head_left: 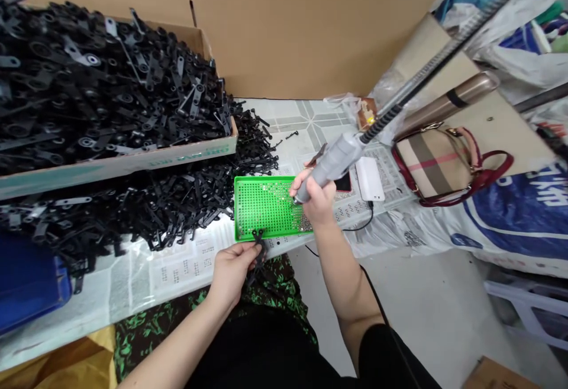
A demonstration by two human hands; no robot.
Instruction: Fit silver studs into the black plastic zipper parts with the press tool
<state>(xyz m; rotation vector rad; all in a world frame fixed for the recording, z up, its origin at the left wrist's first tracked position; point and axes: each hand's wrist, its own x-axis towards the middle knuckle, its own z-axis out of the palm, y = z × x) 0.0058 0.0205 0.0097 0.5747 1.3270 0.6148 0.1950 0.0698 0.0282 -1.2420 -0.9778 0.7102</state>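
Note:
My right hand (320,196) is wrapped round a grey electric screwdriver (335,161), its tip pointing down over the right part of a green screw tray (260,205). The tray is perforated with rows of holes, and small metal screws (305,222) lie at its right end. At the tray's front edge, my left hand (235,261) pinches several black lever-like parts (258,259); their ends reach over the rim. How many parts are in the fingers I cannot tell.
A cardboard box (213,146) heaped with black parts stands at the left, with more parts (177,208) spilled before it. A blue bin (31,282) sits at the front left. Right of the tray are a white power bank-like device (369,179) and a checked handbag (437,161).

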